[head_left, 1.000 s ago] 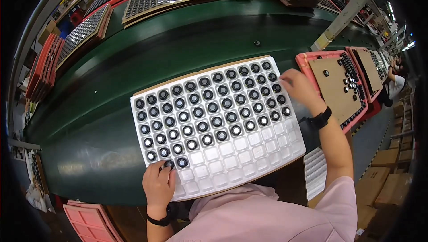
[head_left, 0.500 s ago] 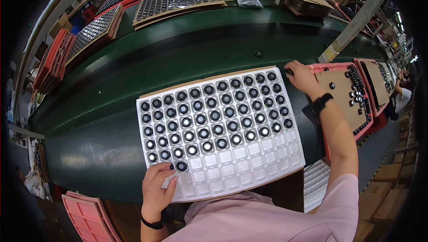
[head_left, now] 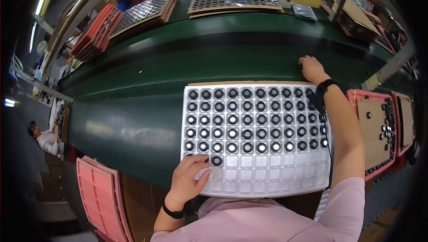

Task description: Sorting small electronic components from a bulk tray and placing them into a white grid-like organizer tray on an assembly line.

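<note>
The white tray (head_left: 276, 175) is set on the green bench (head_left: 125, 130), its square cups (head_left: 261, 161) mostly filled with round, black, shiny-topped pieces (head_left: 247, 119); its left part is covered by the left hand (head_left: 189, 178), loosely spread; the right hand's (head_left: 313, 69) grip cannot be told

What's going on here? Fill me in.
A person in a pink top works at a white tray of black round parts. The left hand is at the tray's left side, over the start of a partly filled row. The right hand reaches past the tray's far edge, over the green belt; whether it holds anything is unclear. Parts fill the visible far rows, while unfilled cells show nearer the person.
</note>
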`<move>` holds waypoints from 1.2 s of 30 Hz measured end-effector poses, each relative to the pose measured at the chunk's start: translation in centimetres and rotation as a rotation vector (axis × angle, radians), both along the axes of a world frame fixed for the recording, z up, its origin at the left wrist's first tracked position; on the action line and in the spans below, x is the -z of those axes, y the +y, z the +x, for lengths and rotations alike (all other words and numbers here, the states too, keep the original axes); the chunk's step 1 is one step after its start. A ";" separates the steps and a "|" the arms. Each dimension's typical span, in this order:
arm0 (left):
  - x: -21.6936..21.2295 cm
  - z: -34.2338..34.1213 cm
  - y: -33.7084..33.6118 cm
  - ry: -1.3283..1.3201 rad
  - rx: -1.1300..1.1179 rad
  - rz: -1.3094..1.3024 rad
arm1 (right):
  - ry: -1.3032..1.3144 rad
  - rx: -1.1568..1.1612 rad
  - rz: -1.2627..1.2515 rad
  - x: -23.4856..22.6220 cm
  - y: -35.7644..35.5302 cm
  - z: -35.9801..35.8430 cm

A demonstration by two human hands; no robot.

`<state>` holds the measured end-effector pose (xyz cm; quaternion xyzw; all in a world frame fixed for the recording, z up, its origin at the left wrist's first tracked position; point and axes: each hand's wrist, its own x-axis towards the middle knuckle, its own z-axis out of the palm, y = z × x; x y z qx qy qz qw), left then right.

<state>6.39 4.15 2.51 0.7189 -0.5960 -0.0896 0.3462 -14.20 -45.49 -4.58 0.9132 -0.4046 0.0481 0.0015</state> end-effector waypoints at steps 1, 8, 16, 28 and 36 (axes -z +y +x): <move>0.1 0.0 -0.1 -0.005 -0.015 -0.001 | -0.005 -0.015 -0.001 0.2 0.0 0.1; 0.2 -0.5 -2.3 0.020 0.103 -0.101 | -0.292 -0.180 0.156 -4.5 6.2 -0.7; 0.2 -4.1 -5.1 0.186 0.305 -0.230 | -0.611 -0.323 1.079 -9.7 27.7 -3.5; 1.0 -5.2 -3.6 0.632 0.290 -0.099 | -1.241 -0.142 1.369 -5.2 34.4 -4.5; 1.9 -5.7 -2.9 0.829 0.250 -0.106 | -1.247 -0.170 1.096 -4.1 35.6 -6.0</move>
